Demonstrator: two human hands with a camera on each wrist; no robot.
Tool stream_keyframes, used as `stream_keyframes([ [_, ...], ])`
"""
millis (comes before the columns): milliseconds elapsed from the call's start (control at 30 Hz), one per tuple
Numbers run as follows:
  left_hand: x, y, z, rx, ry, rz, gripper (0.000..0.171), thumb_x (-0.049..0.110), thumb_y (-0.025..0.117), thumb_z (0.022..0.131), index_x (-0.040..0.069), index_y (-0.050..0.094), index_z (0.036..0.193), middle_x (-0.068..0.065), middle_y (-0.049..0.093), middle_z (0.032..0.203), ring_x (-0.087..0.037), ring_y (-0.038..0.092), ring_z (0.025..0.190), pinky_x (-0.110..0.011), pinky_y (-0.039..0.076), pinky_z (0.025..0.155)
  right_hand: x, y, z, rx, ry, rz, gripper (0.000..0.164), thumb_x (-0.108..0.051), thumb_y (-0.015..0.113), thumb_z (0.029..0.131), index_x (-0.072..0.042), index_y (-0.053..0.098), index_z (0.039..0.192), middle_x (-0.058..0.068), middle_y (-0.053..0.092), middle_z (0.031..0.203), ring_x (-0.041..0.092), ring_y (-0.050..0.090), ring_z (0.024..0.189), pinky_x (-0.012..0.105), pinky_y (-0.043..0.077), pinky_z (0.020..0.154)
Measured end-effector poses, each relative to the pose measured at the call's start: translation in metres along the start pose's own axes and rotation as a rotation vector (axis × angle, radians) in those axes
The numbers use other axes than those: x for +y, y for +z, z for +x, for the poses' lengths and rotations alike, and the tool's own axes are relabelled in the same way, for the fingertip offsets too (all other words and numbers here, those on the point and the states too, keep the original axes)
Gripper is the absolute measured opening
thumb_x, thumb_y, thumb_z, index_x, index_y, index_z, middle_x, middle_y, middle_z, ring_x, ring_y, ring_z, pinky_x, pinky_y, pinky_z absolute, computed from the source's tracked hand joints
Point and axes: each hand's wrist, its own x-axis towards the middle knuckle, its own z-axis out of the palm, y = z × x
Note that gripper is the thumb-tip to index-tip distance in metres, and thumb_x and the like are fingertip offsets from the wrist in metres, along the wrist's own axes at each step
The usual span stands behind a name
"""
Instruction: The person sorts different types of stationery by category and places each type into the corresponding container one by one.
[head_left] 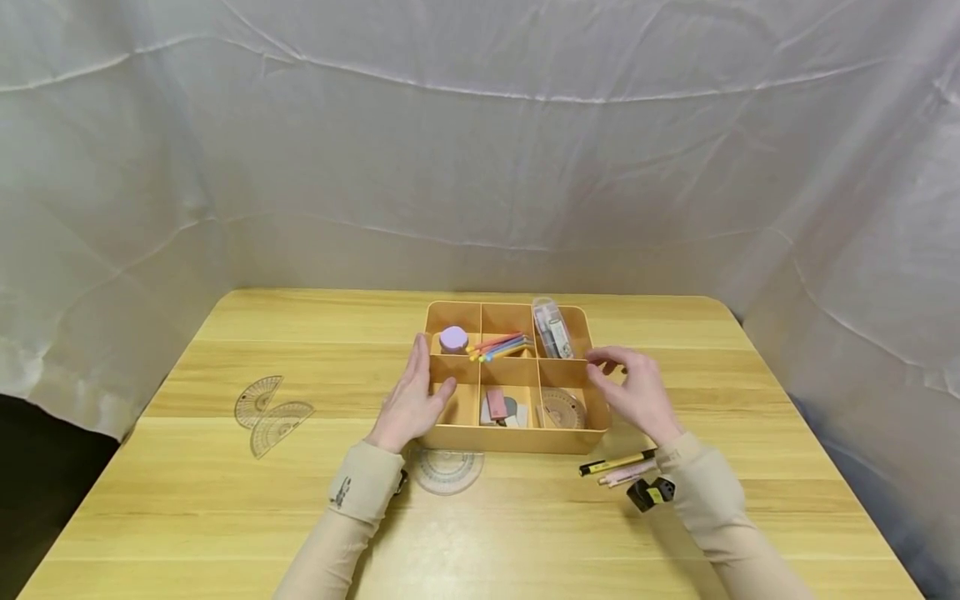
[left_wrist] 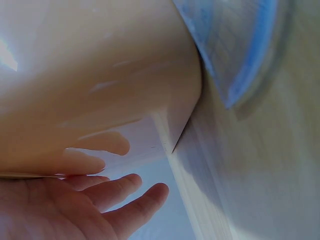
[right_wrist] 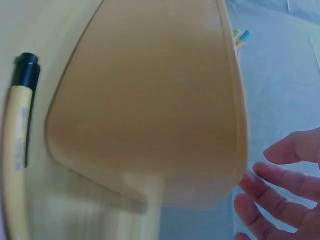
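Observation:
An orange divided organizer box point(head_left: 517, 439) sits on the table between both hands. My left hand point(head_left: 412, 406) rests along its left side, fingers extended against the outer wall point(left_wrist: 100, 85) and thumb over the rim. At the right rim, my right hand point(head_left: 636, 392) has its fingers loosely bent, fingertips right at the edge in the right wrist view. The back compartments hold a purple round item point(head_left: 453, 338), several coloured pens point(head_left: 504, 345) and a clear plastic case point(head_left: 552, 332). In front lie a pink eraser point(head_left: 497, 404) among flat pieces and a clear protractor point(head_left: 562, 409).
Two clear protractors point(head_left: 257, 400) overlap at the left of the wooden table point(head_left: 225, 517). Another protractor point(head_left: 448, 473) lies before the box. Near my right wrist are a yellow-and-black marker point(head_left: 617, 463) and a pink pen point(head_left: 626, 475). A pale curtain point(head_left: 480, 167) hangs around the table.

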Motion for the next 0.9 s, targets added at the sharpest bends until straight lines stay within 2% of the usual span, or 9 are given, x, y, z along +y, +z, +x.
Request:
stream_keyframes([
  [167,0.000,-0.001,-0.001,-0.010,-0.006,-0.013,0.088,0.040,0.050,0.103,0.009,-0.009,0.161,-0.008,-0.010,0.171,-0.038,0.017,0.155,-0.057,0.029,0.121,0.010,0.003,-0.004,-0.010,0.029,-0.025,0.029,-0.004,0.068,0.088,0.006,0.070,0.115,0.021,0.071,0.095,0.025,0.063,0.076,0.025,0.046,0.065],
  [267,0.000,-0.002,-0.001,-0.016,-0.003,-0.029,0.086,0.041,0.047,0.104,0.009,-0.008,0.161,-0.006,-0.010,0.171,-0.035,0.014,0.156,-0.055,0.023,0.125,0.017,0.008,-0.005,-0.049,0.083,-0.052,0.039,-0.008,0.068,0.091,0.009,0.063,0.125,0.016,0.065,0.083,0.019,0.057,0.068,0.020,0.043,0.060],
  [400,-0.002,-0.003,0.001,-0.016,0.019,-0.064,0.082,0.043,0.043,0.106,0.007,-0.006,0.161,-0.009,-0.008,0.171,-0.033,0.009,0.158,-0.052,0.017,0.127,0.024,0.015,-0.007,-0.101,0.151,-0.054,0.042,-0.009,0.063,0.094,0.012,0.059,0.130,0.009,0.061,0.071,0.012,0.048,0.059,0.020,0.038,0.052],
  [500,-0.002,-0.011,0.001,-0.056,0.046,-0.091,0.080,0.043,0.037,0.108,0.002,-0.008,0.160,-0.015,-0.008,0.170,-0.035,0.004,0.158,-0.050,0.010,0.129,0.024,0.018,-0.008,-0.110,0.176,-0.028,0.040,-0.006,0.058,0.095,0.013,0.059,0.130,0.011,0.061,0.069,0.011,0.046,0.057,0.019,0.035,0.048],
  [600,-0.002,-0.027,0.000,-0.103,0.061,-0.093,0.079,0.044,0.031,0.109,-0.001,-0.010,0.159,-0.021,-0.008,0.169,-0.039,0.001,0.157,-0.050,0.004,0.129,0.022,0.020,-0.009,-0.099,0.194,-0.008,0.040,-0.004,0.056,0.095,0.011,0.058,0.132,0.014,0.063,0.071,0.012,0.046,0.058,0.019,0.036,0.049],
  [667,-0.003,-0.041,-0.002,-0.115,0.066,-0.077,0.079,0.044,0.031,0.109,-0.002,-0.009,0.159,-0.025,-0.003,0.168,-0.043,0.005,0.156,-0.053,0.006,0.128,0.021,0.020,-0.009,-0.081,0.196,-0.004,0.039,-0.004,0.056,0.096,0.011,0.059,0.132,0.016,0.064,0.074,0.012,0.047,0.059,0.020,0.036,0.051],
  [767,-0.005,-0.060,-0.008,-0.110,0.069,-0.040,0.077,0.042,0.034,0.109,-0.003,-0.002,0.159,-0.030,0.012,0.165,-0.047,0.019,0.153,-0.060,0.017,0.125,0.022,0.022,-0.011,-0.058,0.193,-0.008,0.038,-0.003,0.056,0.096,0.011,0.059,0.131,0.018,0.066,0.077,0.014,0.049,0.061,0.020,0.037,0.052],
  [900,-0.009,-0.070,-0.024,-0.122,0.088,0.035,0.072,0.037,0.042,0.107,-0.008,0.016,0.156,-0.034,0.035,0.153,-0.050,0.040,0.140,-0.063,0.035,0.116,0.024,0.024,-0.012,-0.055,0.190,-0.013,0.038,-0.002,0.056,0.096,0.012,0.059,0.131,0.020,0.067,0.079,0.015,0.052,0.063,0.020,0.039,0.054],
])
